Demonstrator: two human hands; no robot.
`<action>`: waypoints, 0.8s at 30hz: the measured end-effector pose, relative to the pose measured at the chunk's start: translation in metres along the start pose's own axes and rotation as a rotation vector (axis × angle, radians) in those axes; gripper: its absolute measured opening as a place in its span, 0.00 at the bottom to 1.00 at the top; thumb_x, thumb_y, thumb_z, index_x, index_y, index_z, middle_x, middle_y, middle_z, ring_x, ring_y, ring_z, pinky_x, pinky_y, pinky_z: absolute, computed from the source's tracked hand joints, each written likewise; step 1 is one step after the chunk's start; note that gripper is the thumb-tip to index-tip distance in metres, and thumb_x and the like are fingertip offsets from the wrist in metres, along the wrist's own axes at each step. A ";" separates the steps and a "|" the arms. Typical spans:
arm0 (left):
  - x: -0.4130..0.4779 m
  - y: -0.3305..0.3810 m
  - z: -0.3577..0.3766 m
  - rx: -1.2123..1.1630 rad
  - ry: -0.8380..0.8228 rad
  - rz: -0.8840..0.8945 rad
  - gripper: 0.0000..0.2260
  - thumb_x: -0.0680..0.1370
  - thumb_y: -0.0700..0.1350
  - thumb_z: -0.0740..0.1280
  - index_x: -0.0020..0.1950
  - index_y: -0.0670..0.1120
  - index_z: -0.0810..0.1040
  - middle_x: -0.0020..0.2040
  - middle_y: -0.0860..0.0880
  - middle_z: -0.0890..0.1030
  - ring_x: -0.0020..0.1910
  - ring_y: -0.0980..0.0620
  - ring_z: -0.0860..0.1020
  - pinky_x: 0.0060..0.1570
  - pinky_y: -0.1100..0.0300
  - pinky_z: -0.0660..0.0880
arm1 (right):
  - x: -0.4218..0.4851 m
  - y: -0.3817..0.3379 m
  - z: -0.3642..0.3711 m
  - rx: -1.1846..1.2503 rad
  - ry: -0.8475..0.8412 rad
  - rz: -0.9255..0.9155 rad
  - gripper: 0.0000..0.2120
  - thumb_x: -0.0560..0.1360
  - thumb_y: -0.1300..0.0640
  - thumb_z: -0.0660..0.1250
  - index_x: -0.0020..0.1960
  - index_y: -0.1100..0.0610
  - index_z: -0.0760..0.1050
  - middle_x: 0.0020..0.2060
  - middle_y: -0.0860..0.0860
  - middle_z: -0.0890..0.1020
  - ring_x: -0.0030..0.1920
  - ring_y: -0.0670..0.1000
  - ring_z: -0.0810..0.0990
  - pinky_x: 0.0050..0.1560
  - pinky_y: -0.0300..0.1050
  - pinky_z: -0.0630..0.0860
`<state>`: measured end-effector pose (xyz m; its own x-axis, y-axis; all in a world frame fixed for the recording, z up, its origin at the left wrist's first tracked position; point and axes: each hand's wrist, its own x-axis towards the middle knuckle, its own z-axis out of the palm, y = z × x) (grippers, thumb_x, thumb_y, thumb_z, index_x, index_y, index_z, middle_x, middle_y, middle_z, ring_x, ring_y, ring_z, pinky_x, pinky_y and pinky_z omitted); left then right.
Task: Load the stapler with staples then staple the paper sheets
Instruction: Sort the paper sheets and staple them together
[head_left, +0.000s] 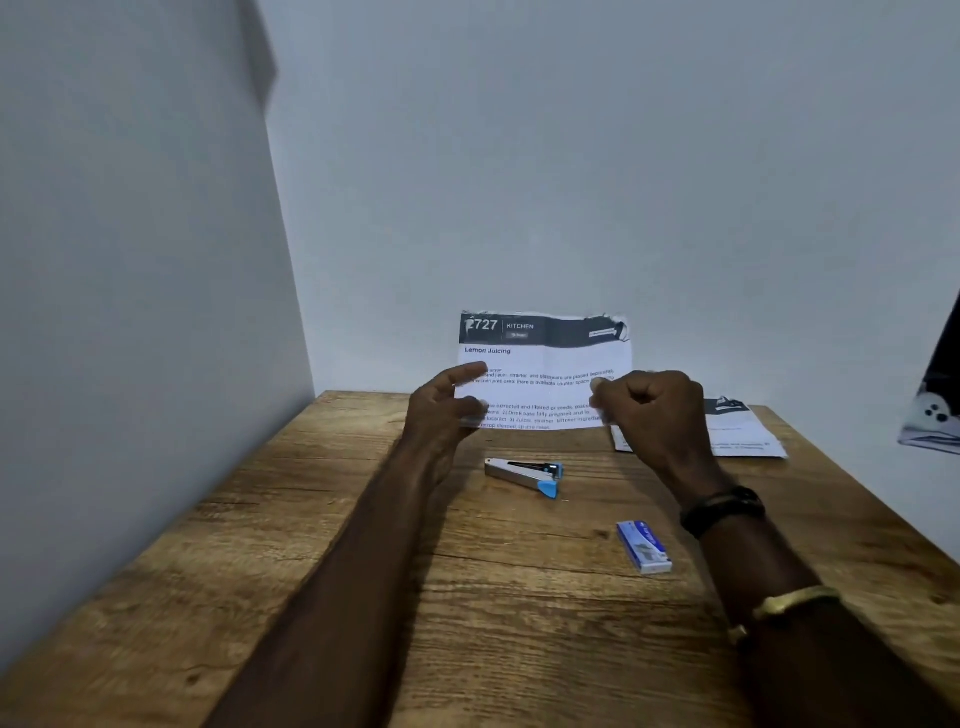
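Both hands, left hand (445, 410) and right hand (655, 415), pinch the printed sheet (545, 374) upright in their fingers; stapler (524, 475) lies on the counter (311, 571).

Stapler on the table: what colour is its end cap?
Light blue, on the stapler, head view.

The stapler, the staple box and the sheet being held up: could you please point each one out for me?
stapler (522, 474), head view, on its metal body.
staple box (644, 546), head view, on its blue top face.
held sheet (543, 364), head view, on the printed white area under the dark header.
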<state>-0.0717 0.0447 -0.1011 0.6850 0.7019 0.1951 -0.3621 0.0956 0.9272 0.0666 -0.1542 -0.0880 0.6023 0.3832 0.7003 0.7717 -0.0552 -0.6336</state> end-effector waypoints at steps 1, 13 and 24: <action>0.000 -0.001 0.000 0.071 -0.016 -0.007 0.18 0.74 0.28 0.69 0.60 0.44 0.83 0.54 0.44 0.83 0.34 0.55 0.80 0.33 0.65 0.77 | -0.001 0.001 0.001 -0.007 -0.012 0.008 0.17 0.78 0.55 0.72 0.34 0.65 0.84 0.31 0.59 0.86 0.36 0.60 0.86 0.41 0.57 0.82; 0.002 -0.014 -0.002 0.310 0.089 0.138 0.14 0.72 0.30 0.74 0.57 0.37 0.83 0.56 0.39 0.84 0.42 0.51 0.82 0.35 0.67 0.79 | -0.005 0.011 0.016 -0.206 -0.325 0.091 0.08 0.75 0.56 0.74 0.41 0.59 0.87 0.37 0.48 0.86 0.39 0.42 0.80 0.41 0.33 0.70; -0.004 -0.018 0.005 0.296 0.088 0.093 0.23 0.73 0.21 0.64 0.63 0.38 0.81 0.52 0.47 0.82 0.36 0.59 0.82 0.33 0.67 0.79 | -0.011 0.004 0.021 -0.480 -0.369 0.118 0.05 0.71 0.47 0.75 0.43 0.47 0.85 0.47 0.45 0.87 0.55 0.51 0.80 0.59 0.53 0.76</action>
<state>-0.0646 0.0366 -0.1164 0.5955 0.7576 0.2672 -0.2119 -0.1726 0.9619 0.0586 -0.1396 -0.1054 0.6453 0.6381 0.4200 0.7615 -0.4929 -0.4210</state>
